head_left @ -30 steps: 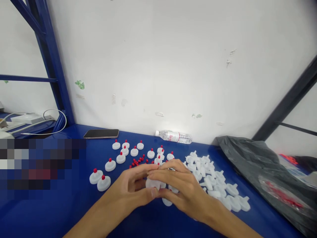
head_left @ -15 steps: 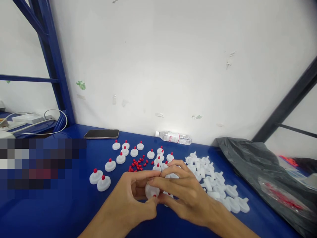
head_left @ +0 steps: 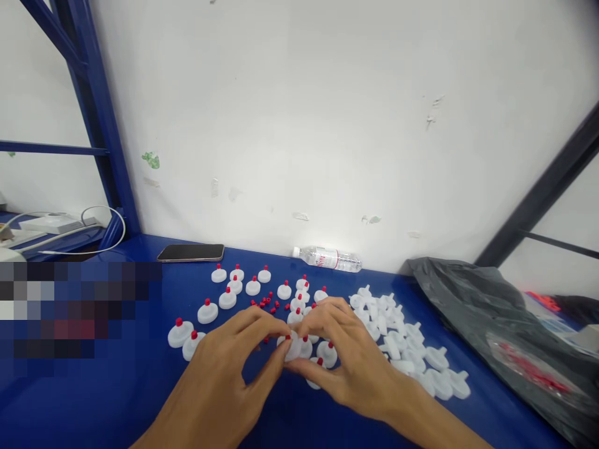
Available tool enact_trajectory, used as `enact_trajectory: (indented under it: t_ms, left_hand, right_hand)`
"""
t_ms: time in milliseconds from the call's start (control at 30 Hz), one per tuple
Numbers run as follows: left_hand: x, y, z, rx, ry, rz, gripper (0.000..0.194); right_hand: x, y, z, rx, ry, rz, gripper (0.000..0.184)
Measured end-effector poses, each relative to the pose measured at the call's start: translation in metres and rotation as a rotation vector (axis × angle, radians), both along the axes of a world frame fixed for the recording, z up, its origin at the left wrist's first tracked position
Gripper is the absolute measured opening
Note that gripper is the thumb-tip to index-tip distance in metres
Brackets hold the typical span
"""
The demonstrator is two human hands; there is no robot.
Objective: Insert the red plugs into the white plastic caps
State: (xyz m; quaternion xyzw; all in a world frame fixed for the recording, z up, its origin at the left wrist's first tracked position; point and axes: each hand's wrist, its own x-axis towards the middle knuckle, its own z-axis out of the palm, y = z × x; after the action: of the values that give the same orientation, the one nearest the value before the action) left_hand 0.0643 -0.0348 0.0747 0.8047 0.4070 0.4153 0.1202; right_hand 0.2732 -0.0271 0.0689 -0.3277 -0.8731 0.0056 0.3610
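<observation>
The head camera looks forward-down at a nearby table.

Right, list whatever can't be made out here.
All in the head view:
Held white piece: partly covered by the left hand and right hand.
Bottle label: too small and blurred to read.
Bagged red pieces: too blurred to count.
Table: left part hidden by pixelation.
Forearms: cut off by bottom edge.

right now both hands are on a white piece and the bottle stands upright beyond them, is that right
Not upright: in the head view, the bottle lies on its side beyond the left hand and right hand, which are indeed both on a white piece.
</observation>
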Motion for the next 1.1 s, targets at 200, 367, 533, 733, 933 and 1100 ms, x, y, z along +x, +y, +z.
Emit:
enact_trajectory:
  t_ms: [200, 367, 533, 733, 933, 1100]
  left_hand:
    - [-0.015, 0.012, 0.0, -0.007, 0.111, 0.2, 0.016]
    - [-0.036, 0.035, -0.004, -0.1, 0.354, 0.42, 0.025]
    - [-0.046, 0.044, -0.006, -0.155, 0.475, 0.406, 0.029]
    - [-0.047, 0.043, -0.007, -0.151, 0.569, 0.422, 0.03]
    - [-0.044, 0.048, -0.019, 0.04, 0.559, 0.405, 0.034]
    - [-0.041, 0.049, -0.035, 0.205, 0.533, 0.311, 0.024]
  right_hand:
    - [0.012, 0.005, 0.016, -0.012, -0.044, -0.061, 0.012]
    - [0.045, 0.022, 0.044, -0.025, 0.046, -0.521, 0.023]
    - [0.064, 0.037, 0.037, -0.269, -0.294, -0.714, 0.024]
    - [0.063, 0.046, 0.016, -0.321, -0.369, -0.656, 0.013]
    - [0.063, 0.049, 0.016, -0.28, -0.301, -0.631, 0.015]
    - [0.058, 0.044, 0.018, -0.219, -0.176, -0.593, 0.029]
